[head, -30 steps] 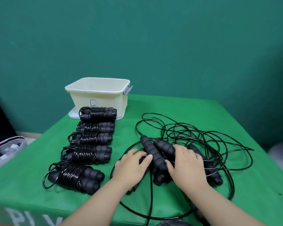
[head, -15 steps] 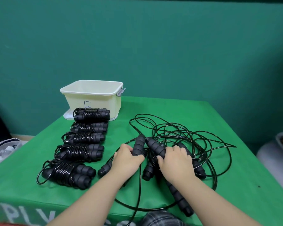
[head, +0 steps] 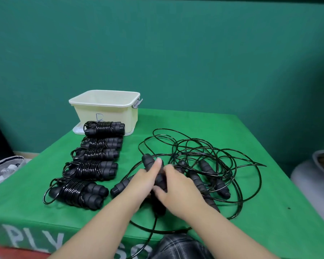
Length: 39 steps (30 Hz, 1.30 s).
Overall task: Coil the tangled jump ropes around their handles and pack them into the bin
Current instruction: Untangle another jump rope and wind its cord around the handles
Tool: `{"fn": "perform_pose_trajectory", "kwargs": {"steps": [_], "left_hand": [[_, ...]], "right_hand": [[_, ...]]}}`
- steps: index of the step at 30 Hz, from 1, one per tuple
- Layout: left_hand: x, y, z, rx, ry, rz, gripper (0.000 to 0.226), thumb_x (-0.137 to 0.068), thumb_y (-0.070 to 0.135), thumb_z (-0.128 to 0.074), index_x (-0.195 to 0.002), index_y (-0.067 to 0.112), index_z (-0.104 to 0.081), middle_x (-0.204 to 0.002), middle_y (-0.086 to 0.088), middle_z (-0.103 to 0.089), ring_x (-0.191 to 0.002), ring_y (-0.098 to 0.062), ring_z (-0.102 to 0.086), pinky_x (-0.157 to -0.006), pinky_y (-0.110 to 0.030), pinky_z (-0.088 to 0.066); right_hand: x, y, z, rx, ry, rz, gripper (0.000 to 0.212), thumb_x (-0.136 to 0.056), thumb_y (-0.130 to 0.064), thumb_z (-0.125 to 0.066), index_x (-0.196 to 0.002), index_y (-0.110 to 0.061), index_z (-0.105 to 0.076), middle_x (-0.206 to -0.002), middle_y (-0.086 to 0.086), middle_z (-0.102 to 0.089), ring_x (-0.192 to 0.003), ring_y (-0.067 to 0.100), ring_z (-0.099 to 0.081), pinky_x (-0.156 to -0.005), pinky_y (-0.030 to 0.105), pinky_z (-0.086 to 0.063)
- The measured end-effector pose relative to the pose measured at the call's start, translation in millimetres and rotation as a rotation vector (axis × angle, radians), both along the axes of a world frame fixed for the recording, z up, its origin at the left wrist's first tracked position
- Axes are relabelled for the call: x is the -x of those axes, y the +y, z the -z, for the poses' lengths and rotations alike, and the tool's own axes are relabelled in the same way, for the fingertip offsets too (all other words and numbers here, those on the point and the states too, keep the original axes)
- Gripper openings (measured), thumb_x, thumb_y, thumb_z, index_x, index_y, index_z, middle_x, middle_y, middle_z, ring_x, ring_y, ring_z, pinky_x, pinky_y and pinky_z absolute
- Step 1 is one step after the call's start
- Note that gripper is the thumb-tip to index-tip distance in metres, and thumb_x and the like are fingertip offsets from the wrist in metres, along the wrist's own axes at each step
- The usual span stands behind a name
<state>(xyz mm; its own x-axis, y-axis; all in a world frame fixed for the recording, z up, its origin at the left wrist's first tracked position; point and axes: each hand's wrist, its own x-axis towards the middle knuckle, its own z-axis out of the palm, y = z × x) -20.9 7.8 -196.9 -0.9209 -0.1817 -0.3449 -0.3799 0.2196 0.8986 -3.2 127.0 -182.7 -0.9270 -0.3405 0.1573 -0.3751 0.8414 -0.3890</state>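
Observation:
Several coiled black jump ropes (head: pixel 94 166) lie in a column on the left of the green table (head: pixel 269 212), in front of a cream bin (head: pixel 108 111). A tangle of loose black rope (head: pixel 204 152) with several foam handles spreads over the middle and right. My left hand (head: pixel 141 181) and my right hand (head: pixel 178 186) meet over one black handle (head: pixel 148 160); both curl around it, the left index finger stretched along its top. Another handle (head: pixel 120 186) pokes out left of my left hand. Two more handles (head: pixel 209 171) lie to the right.
The bin stands on a white lid at the table's back left, its inside hidden. A grey round container (head: pixel 314 174) sits off the table's right edge. A grey bag (head: pixel 4 169) lies on the floor at left. Plaid cloth (head: pixel 178 247) shows at the near edge.
Both hands came together onto a single handle and raised it slightly off the table. The handles beneath them have shifted and the view has moved a little.

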Motion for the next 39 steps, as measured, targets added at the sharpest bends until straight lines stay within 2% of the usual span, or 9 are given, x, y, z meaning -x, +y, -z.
{"fn": "perform_pose_trajectory", "kwargs": {"steps": [3,6,13,18,24,29,32,36,39], "left_hand": [[-1,-3,5,0.074,0.040,-0.134,0.049,-0.086,0.034,-0.059,-0.124,0.006,-0.045,-0.105,-0.013,-0.063,-0.095,-0.029,-0.062,-0.085,-0.038,-0.052],[-3,-8,14,0.217,0.088,-0.108,0.069,-0.086,0.030,-0.059,-0.143,0.027,-0.020,-0.121,-0.014,-0.057,-0.106,-0.032,-0.058,-0.094,-0.038,-0.046],[-9,-1,15,0.259,0.241,-0.058,0.028,-0.091,0.010,-0.045,-0.108,0.030,-0.054,-0.097,0.000,-0.063,-0.074,-0.009,-0.057,-0.067,-0.022,-0.044],[-8,1,12,0.139,0.196,-0.153,0.019,-0.090,0.033,-0.054,-0.108,0.026,-0.051,-0.100,-0.001,-0.062,-0.085,-0.017,-0.060,-0.081,-0.032,-0.048],[-6,-3,1,-0.150,0.101,-0.263,0.079,-0.058,0.074,-0.070,-0.095,0.006,-0.057,-0.083,-0.008,-0.068,-0.079,-0.021,-0.066,-0.068,-0.030,-0.051],[-11,-16,0,-0.196,0.117,-0.303,0.071,-0.055,0.051,-0.073,-0.106,0.016,-0.038,-0.100,-0.016,-0.063,-0.090,-0.034,-0.066,-0.082,-0.055,-0.054],[-23,-21,3,-0.221,0.199,-0.224,0.064,-0.059,0.043,-0.073,-0.112,0.020,-0.046,-0.102,-0.013,-0.067,-0.094,-0.033,-0.066,-0.090,-0.054,-0.051],[-38,-23,5,-0.285,0.279,-0.171,0.018,-0.086,0.024,-0.067,-0.099,0.011,-0.065,-0.094,-0.012,-0.072,-0.090,-0.030,-0.069,-0.086,-0.044,-0.054],[-43,-22,8,-0.191,0.325,-0.236,0.041,-0.080,0.046,-0.069,-0.102,0.015,-0.056,-0.096,-0.007,-0.069,-0.089,-0.023,-0.066,-0.087,-0.041,-0.052]], "right_hand": [[1,-7,13,0.040,-0.048,-0.112,0.026,-0.097,-0.030,-0.040,-0.110,-0.016,-0.059,-0.116,0.003,-0.056,-0.112,0.027,-0.049,-0.098,0.040,-0.040],[6,-6,21,0.141,-0.063,-0.034,0.024,-0.096,-0.020,-0.047,-0.118,-0.013,-0.052,-0.127,0.006,-0.048,-0.121,0.025,-0.045,-0.104,0.033,-0.033],[11,-14,27,0.044,-0.137,0.024,0.071,-0.086,-0.026,-0.064,-0.141,-0.011,-0.022,-0.130,0.012,-0.051,-0.119,0.031,-0.045,-0.094,0.035,-0.039],[17,-12,24,0.445,-0.232,0.112,0.081,-0.079,-0.017,-0.066,-0.145,-0.016,-0.018,-0.130,0.007,-0.044,-0.115,0.023,-0.051,-0.093,0.028,-0.043],[5,-11,19,0.587,-0.196,-0.122,0.059,-0.075,-0.012,-0.070,-0.124,-0.022,-0.038,-0.110,-0.007,-0.049,-0.091,0.001,-0.050,-0.082,0.010,-0.040],[3,-10,22,0.542,-0.122,-0.161,0.033,-0.087,-0.020,-0.064,-0.118,-0.024,-0.053,-0.108,-0.013,-0.061,-0.103,0.001,-0.054,-0.088,0.014,-0.041],[2,-12,21,0.503,-0.071,-0.081,0.041,-0.087,-0.025,-0.065,-0.124,-0.024,-0.046,-0.113,-0.013,-0.048,-0.109,0.005,-0.047,-0.095,0.018,-0.037],[-4,-17,21,0.524,-0.272,-0.072,0.029,-0.087,-0.023,-0.064,-0.112,-0.027,-0.049,-0.101,-0.017,-0.057,-0.093,0.004,-0.056,-0.073,0.006,-0.038],[-13,-18,21,0.526,-0.225,-0.060,0.030,-0.085,-0.023,-0.062,-0.111,-0.028,-0.048,-0.101,-0.013,-0.062,-0.094,0.005,-0.058,-0.082,0.020,-0.046]]}}
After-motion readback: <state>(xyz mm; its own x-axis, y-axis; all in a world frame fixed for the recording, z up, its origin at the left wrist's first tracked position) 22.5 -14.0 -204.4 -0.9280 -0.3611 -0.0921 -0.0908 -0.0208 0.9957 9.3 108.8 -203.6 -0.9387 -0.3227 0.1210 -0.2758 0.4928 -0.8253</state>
